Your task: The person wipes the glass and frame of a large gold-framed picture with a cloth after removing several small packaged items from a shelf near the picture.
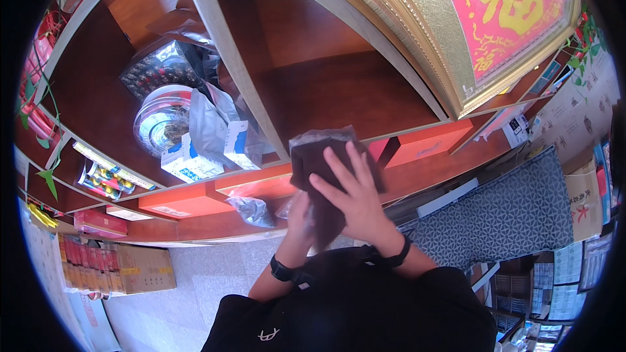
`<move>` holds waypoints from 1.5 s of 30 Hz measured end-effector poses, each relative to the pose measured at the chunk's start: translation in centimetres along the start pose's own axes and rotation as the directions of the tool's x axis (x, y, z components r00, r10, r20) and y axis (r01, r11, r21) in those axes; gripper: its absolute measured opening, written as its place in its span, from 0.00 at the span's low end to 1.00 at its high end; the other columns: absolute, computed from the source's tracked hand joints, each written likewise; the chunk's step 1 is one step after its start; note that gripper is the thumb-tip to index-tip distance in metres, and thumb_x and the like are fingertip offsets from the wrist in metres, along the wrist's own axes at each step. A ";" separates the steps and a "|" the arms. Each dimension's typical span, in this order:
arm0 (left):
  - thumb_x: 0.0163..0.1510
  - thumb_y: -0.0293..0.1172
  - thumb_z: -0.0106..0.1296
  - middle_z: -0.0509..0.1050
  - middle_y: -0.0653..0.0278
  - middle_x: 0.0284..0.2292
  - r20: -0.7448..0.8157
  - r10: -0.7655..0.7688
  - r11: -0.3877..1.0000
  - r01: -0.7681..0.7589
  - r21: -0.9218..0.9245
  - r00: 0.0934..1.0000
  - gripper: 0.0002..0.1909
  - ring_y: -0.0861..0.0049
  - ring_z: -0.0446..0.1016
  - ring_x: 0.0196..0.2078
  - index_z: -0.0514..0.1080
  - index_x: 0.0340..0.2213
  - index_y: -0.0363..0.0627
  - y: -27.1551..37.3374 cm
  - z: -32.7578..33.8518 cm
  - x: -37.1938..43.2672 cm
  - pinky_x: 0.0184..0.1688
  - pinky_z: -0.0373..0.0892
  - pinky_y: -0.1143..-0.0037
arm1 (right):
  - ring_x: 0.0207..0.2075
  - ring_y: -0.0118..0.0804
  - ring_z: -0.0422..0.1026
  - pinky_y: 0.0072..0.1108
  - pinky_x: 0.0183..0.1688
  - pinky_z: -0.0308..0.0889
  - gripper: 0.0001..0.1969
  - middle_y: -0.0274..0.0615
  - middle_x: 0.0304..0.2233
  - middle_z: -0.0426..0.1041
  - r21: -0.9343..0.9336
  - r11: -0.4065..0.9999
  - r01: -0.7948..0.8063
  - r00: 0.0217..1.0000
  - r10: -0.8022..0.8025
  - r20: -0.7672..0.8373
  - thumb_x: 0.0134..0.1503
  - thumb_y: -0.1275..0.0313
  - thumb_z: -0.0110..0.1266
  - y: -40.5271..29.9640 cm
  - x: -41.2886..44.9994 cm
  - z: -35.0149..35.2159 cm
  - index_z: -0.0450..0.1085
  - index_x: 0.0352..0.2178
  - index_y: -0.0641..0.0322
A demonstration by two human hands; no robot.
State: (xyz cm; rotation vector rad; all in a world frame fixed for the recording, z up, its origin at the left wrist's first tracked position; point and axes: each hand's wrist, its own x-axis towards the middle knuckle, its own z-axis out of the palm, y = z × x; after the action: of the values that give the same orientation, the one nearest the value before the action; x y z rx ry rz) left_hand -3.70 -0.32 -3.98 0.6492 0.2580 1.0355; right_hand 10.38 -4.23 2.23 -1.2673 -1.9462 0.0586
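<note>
A dark brown folded cloth or soft bag, with clear plastic along its upper edge, is between my hands in front of the shelving. My left hand, partly blurred, holds its lower left side, and some of its fingers are hidden. Across its face lies my right hand with the fingers spread, pressing on the brown material. A crumpled clear plastic bag rests on the lower ledge, left of my left hand. Each wrist wears a black band.
Wooden shelving spans the front. One compartment has a round clear tub, silver pouches and white-blue boxes. Orange boxes sit below. A gold-framed picture leans at right; patterned cloth drapes beneath. Cardboard cartons stand left.
</note>
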 end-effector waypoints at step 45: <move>0.64 0.44 0.38 0.68 0.53 0.52 -0.145 -0.062 0.986 0.083 0.147 0.988 0.28 0.64 0.69 0.53 0.55 0.57 0.35 3.2 1.4 2.2 0.56 0.64 0.66 | 0.45 0.34 0.72 0.26 0.46 0.69 0.21 0.42 0.43 0.72 0.987 -0.162 0.020 0.400 0.906 0.140 0.61 0.63 0.51 6.0 -6.8 -0.4 0.62 0.50 0.66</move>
State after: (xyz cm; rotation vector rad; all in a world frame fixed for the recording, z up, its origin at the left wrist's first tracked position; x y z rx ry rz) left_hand -4.22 2.13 -0.72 0.7012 0.4841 0.9986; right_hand 16.35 -6.74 -4.15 -0.7265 -0.1040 1.0471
